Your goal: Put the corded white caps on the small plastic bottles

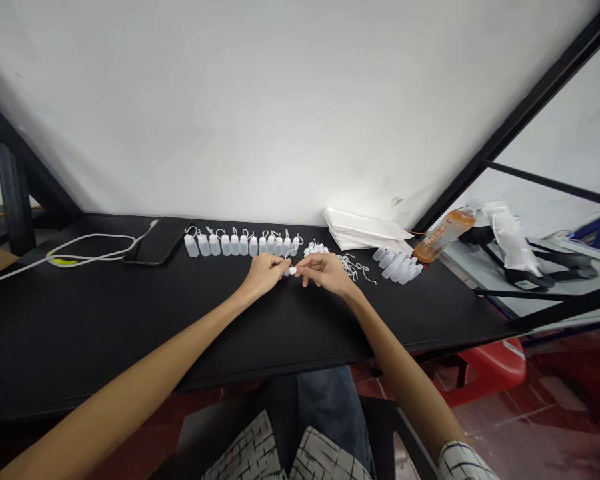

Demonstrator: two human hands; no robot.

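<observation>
Small white piece (pixel 293 271), mostly hidden by fingers, above black table (pixel 190 327); left hand (pixel 266 272) and right hand (pixel 325 271) both pinching it. Behind: row of translucent bottles (pixel 227 245), white caps, thin white ties. Far right: orange bottle (pixel 447 235), dark lettering, too small to read.

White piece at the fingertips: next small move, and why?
Probably a small twist by the right hand: it and the left hand meet at the white piece, and the lined-up bottles wear white caps. Its seating is hidden.
</observation>
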